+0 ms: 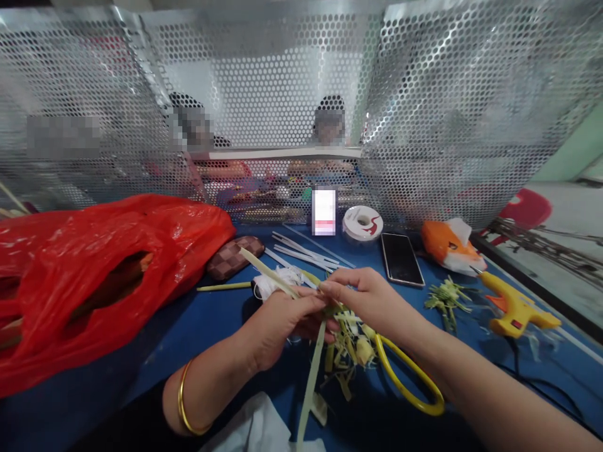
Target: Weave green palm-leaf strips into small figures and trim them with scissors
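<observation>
My left hand, with a gold bangle on its wrist, is closed on a pale green leaf strip whose one end points up to the left. Another length of pale green strip hangs from the fingers toward the table's front edge. My right hand pinches the strip against the left fingertips; the exact spot is hidden by the fingers. Below the hands lie leaf scraps and cut bits. Yellow-handled scissors rest under my right forearm, blades hidden.
Left stands a red plastic bag, beside a checkered pouch. White thread, white sticks, a ribbon spool and a phone lie beyond. A yellow glue gun lies right. Perforated metal mesh backs the table.
</observation>
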The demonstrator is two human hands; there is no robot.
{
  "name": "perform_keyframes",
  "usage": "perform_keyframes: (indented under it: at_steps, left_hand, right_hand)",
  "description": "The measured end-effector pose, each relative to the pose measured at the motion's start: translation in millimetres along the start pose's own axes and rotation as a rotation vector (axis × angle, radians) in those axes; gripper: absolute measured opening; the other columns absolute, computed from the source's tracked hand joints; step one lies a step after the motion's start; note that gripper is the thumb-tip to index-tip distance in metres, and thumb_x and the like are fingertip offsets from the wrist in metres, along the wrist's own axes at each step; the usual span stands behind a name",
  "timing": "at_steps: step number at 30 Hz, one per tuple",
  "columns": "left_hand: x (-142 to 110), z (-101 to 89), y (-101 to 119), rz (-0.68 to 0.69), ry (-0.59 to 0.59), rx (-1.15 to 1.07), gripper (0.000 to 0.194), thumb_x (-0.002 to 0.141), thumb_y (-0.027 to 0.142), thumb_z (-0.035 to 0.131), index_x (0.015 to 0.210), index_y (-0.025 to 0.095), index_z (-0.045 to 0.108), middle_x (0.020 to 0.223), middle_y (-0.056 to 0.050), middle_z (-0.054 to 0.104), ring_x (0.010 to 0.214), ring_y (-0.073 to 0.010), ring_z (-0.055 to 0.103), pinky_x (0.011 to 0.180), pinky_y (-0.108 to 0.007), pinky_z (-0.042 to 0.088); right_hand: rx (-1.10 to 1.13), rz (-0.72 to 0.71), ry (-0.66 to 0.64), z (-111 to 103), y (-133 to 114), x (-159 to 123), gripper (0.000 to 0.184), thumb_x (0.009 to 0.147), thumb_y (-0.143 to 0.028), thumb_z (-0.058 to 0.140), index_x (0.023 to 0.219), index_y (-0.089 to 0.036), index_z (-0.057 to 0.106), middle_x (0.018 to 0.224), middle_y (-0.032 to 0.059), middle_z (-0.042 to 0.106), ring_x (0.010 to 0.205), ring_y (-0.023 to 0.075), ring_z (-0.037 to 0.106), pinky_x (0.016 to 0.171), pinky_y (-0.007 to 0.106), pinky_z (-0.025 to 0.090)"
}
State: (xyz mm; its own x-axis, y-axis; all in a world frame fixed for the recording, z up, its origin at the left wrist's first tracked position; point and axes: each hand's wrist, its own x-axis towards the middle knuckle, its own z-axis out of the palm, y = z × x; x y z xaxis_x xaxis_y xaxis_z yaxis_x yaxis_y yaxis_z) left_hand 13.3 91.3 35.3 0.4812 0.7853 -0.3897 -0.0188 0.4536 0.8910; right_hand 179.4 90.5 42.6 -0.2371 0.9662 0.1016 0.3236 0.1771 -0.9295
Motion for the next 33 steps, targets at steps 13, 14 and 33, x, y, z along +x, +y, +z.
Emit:
perform_keyframes:
  at_steps: [13, 14, 33]
  left_hand:
    - [0.0, 3.6, -0.3, -0.002, -0.039, 0.011, 0.027, 0.063, 0.037, 0.080, 0.065, 0.013, 0.067, 0.062, -0.003, 0.068, 0.054, -0.0134, 0.064, 0.060, -0.026, 0.049]
    - [0.2, 3.6, -0.7, -0.005, -0.039, 0.010, 0.027, 0.063, 0.037, 0.080, 0.064, 0.013, 0.067, 0.062, -0.003, 0.068, 0.054, -0.0136, 0.064, 0.061, -0.026, 0.049]
    - [8.1, -0.8, -5.0, 0.013, 0.003, -0.215, 0.020, 0.074, 0.015, 0.071, 0.093, 0.013, 0.066, 0.070, 0.001, 0.063, 0.053, -0.0096, 0.062, 0.062, -0.025, 0.052]
  right_hand:
    - [0.308, 0.101, 0.225, 18.1, 6.9, -5.2, 0.026, 0.074, -0.032, 0.066, 0.055, -0.020, 0.053, 0.050, -0.0031, 0.052, 0.048, 0.0117, 0.045, 0.048, 0.026, 0.035]
    - [0.299, 0.097, 0.234, 19.0, 7.5, -5.4, 0.026, 0.074, -0.032, 0.066, 0.055, -0.020, 0.054, 0.050, -0.0031, 0.052, 0.048, 0.0118, 0.045, 0.048, 0.026, 0.035]
    - [-0.169, -0.094, 0.419, -13.5, 1.7, 0.0, 0.042, 0.086, -0.043, 0.058, 0.050, -0.020, 0.055, 0.051, -0.0001, 0.052, 0.053, 0.0140, 0.043, 0.057, 0.030, 0.033]
